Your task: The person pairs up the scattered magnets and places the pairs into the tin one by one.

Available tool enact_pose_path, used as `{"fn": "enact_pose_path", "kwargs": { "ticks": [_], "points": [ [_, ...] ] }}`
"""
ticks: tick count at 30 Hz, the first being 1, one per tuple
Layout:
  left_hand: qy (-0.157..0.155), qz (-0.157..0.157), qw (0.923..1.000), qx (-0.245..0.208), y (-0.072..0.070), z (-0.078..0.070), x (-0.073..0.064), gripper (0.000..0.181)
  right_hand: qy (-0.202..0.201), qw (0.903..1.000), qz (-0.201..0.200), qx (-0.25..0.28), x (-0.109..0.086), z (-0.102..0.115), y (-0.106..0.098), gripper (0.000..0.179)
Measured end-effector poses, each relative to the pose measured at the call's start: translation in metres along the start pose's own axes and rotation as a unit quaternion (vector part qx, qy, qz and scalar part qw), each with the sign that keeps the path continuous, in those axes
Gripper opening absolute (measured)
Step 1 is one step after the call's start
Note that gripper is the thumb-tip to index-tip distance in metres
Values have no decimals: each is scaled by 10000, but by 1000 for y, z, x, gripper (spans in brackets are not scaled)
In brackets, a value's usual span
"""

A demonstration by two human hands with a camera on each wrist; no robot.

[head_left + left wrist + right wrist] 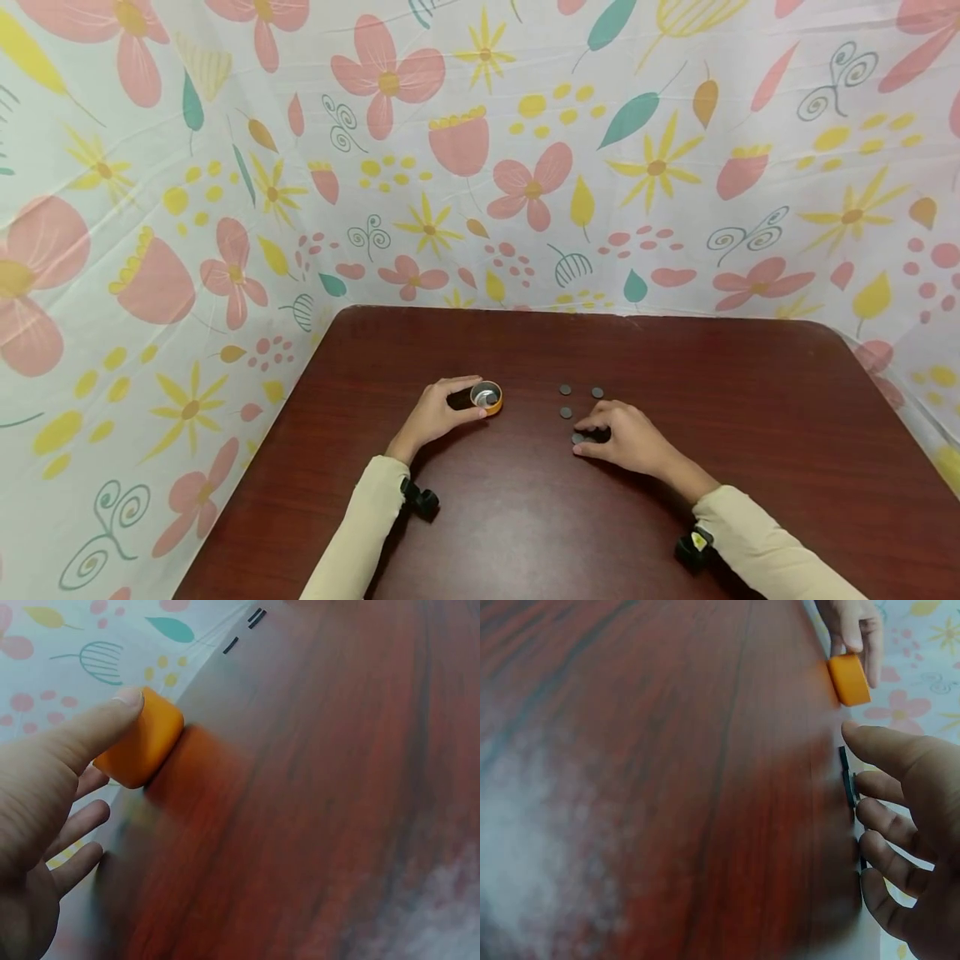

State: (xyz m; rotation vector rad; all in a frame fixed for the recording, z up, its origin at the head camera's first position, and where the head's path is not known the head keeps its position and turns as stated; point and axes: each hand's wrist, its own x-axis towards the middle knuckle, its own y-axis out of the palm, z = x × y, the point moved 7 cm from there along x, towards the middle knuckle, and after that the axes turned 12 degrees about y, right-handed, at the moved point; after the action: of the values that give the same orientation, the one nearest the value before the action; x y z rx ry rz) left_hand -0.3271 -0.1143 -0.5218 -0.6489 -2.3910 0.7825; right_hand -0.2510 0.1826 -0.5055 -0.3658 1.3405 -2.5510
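My left hand [435,410] holds a small round orange tin [154,742] between thumb and fingers, its open top up on the table. The tin's inside is silvery, with a small dark disc [491,399] at the bottom. To the right, my right hand [633,439] is low over the table, thumb and index finger apart on either side of a flat grey disc [577,438]. In the right wrist view dark discs [847,776] show edge-on by the thumb and fingertips; the fingers partly hide others.
Further grey discs lie just beyond my right hand, one nearer [566,412], one behind it [565,389] and one to the right [597,392]. The dark red-brown table [480,525] has a flower-patterned cloth [525,100] hanging behind it and on its left.
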Motion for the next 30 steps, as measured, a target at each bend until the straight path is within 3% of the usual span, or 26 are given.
{"fn": "enact_pose_path", "kwargs": {
  "ticks": [11,30],
  "points": [
    [-262,-33,9997,-13,3,7,-3,67,127,9999,62,44,2,0,3,29],
    [-222,-122,9997,-51,4,7,-2,63,-123,9997,-159,-146,2,3,1,15]
  ]
}}
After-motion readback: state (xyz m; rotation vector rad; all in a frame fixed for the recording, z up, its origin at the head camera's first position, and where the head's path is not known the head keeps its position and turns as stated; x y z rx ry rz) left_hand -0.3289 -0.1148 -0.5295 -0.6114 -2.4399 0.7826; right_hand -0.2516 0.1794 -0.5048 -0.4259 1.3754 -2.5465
